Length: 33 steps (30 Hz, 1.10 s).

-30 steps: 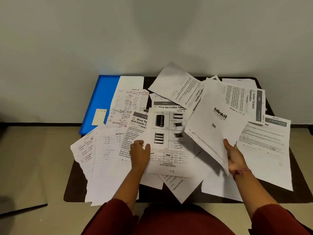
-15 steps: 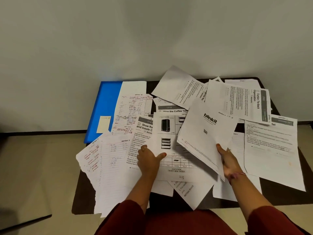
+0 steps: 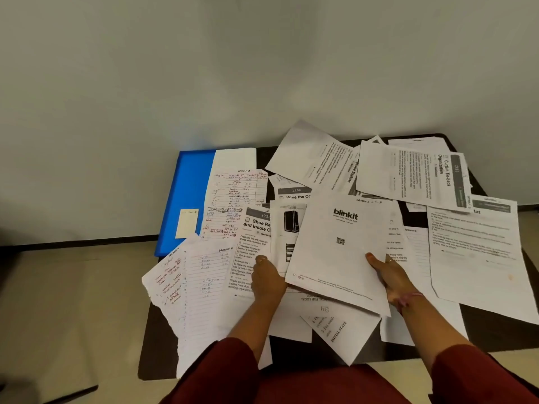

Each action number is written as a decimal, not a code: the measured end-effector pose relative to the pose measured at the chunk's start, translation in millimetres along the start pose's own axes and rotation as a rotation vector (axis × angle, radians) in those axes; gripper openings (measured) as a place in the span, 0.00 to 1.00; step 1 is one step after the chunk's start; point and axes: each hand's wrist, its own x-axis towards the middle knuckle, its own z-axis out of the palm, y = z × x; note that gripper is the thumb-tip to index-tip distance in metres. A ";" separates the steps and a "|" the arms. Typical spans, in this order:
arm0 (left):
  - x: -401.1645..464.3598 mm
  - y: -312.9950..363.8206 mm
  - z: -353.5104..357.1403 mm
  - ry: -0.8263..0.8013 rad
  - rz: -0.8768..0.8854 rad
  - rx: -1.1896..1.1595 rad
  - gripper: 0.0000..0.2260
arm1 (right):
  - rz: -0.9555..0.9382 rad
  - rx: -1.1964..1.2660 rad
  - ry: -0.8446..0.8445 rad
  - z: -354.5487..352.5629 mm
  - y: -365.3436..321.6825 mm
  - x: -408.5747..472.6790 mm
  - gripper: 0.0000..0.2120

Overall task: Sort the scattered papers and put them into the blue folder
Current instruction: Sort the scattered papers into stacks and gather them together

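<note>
Room: plain pale wall (image 3: 262, 68) ahead of you, beige floor (image 3: 73, 301) below, with a dark surface (image 3: 294, 352) pushed up to the wall.
Surface: your scattered papers (image 3: 478, 252) cover most of it, overlapping at every angle.
Blue folder (image 3: 186, 196): it lies at the far left corner of the surface, a pale sticky note (image 3: 186, 223) on its cover; a handwritten sheet (image 3: 233, 199) overlaps its right side.
Left hand (image 3: 267, 279): your fingers curl round the left edge of the sheet with printed shelf pictures (image 3: 287, 228), thumb on top, so this grip has hold of that sheet near the middle of the pile.
Right hand (image 3: 390, 277): your thumb lies on top of the blinkit sheet (image 3: 338, 252) at its right edge, the other fingers underneath, pinching it. The sheet sits tilted over the shelf-picture sheet and hides most of it.
Left pile: lined handwritten pages (image 3: 201, 287) with torn edges lie near the front left, partly over the Shoe Rack worksheet (image 3: 250, 252).
Far right: the Curtain Tie-back sheet (image 3: 414, 176) lies sideways at the back, just beside another sheet (image 3: 309, 156) that leans up against the wall.
Sleeves: both your forearms come out of dark red sleeves (image 3: 230, 371) at the bottom of the view.
</note>
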 end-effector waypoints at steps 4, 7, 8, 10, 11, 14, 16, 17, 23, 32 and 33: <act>5.7 -6.4 -7.6 -0.070 0.069 -0.023 0.21 | -0.016 -0.040 0.001 0.2 0.1 1.3 0.17; 5.1 -6.1 -13.4 -0.157 0.130 -0.169 0.07 | -0.019 -0.069 -0.004 0.7 -2.1 -0.7 0.16; 5.1 -7.6 -14.9 -0.183 0.132 -0.230 0.10 | -0.019 -0.072 -0.028 2.0 -3.1 -2.4 0.15; 2.5 -11.7 -19.7 -0.236 0.092 -0.369 0.14 | -0.018 -0.087 -0.096 6.5 -5.4 -6.7 0.12; 2.1 -15.4 -20.1 -0.264 0.045 -0.453 0.15 | -0.016 -0.094 -0.126 9.1 -6.4 -8.7 0.11; -1.0 -23.9 -20.8 -0.334 -0.059 -0.648 0.17 | -0.016 -0.136 -0.178 19.9 -4.9 -10.0 0.13; -1.5 -26.9 -20.0 -0.397 -0.113 -0.717 0.17 | -0.017 -0.164 -0.191 27.8 -1.9 -7.5 0.15; -2.3 -27.6 -20.9 -0.421 -0.153 -0.757 0.16 | -0.018 -0.178 -0.194 31.8 -0.6 -6.1 0.15; -1.6 -31.2 -25.6 -0.470 -0.257 -0.996 0.20 | -0.076 -0.330 -0.180 47.2 4.9 -0.2 0.19; -2.8 -34.5 -14.1 -0.313 -0.126 -0.784 0.14 | -0.272 -0.591 -0.174 63.7 3.8 -14.7 0.27; -4.7 -32.7 -13.6 -0.295 -0.121 -0.768 0.15 | -0.274 -0.585 -0.162 65.1 5.2 -16.3 0.29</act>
